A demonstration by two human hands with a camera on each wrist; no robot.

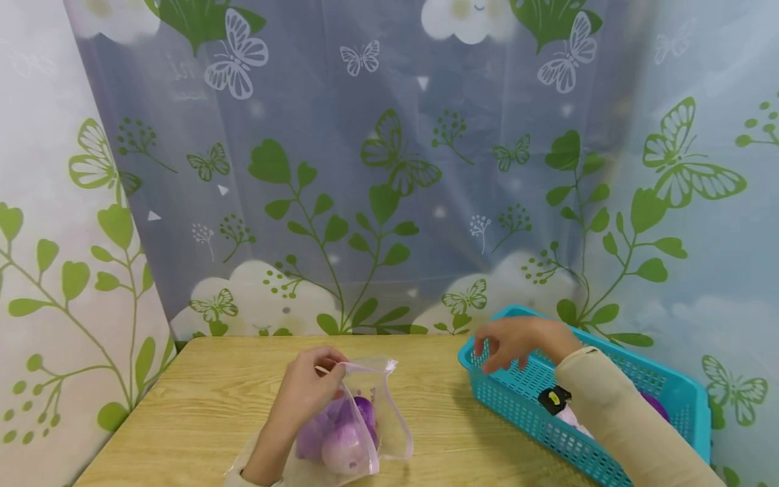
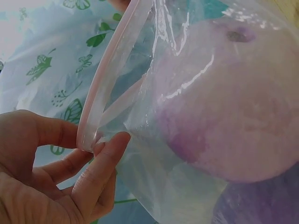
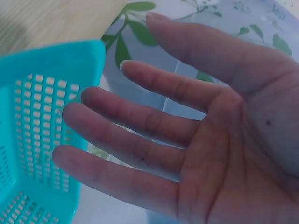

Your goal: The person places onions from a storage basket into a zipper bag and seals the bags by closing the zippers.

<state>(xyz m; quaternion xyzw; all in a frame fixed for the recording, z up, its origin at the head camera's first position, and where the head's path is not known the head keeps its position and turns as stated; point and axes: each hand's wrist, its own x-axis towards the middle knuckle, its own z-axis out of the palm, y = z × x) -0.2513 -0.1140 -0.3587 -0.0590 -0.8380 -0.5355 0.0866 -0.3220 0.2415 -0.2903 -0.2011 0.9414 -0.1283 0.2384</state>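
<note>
My left hand (image 1: pixel 312 380) pinches the pink-trimmed top edge of a clear zip bag (image 1: pixel 394 419), which stands on the table with its mouth parted. In the left wrist view, thumb and fingers of the left hand (image 2: pixel 70 172) meet at the zip strip's corner. Inside the bag lie several round purple things; one pale, purple-blotched round thing (image 2: pixel 233 102) has a small dark spot. Over the far left end of a turquoise basket (image 1: pixel 499 392) is my right hand (image 1: pixel 514 341). The right wrist view shows that hand's palm (image 3: pixel 219 154) bare, its fingers spread and nothing held.
The perforated basket stands at the right of the wooden table (image 1: pixel 219 385). A purple thing (image 1: pixel 656 406) lies at its right end, partly hidden by my right sleeve (image 1: pixel 627 412), and a pale pink thing (image 1: pixel 572 421) near its front wall. A patterned curtain (image 1: pixel 365 203) hangs behind the table.
</note>
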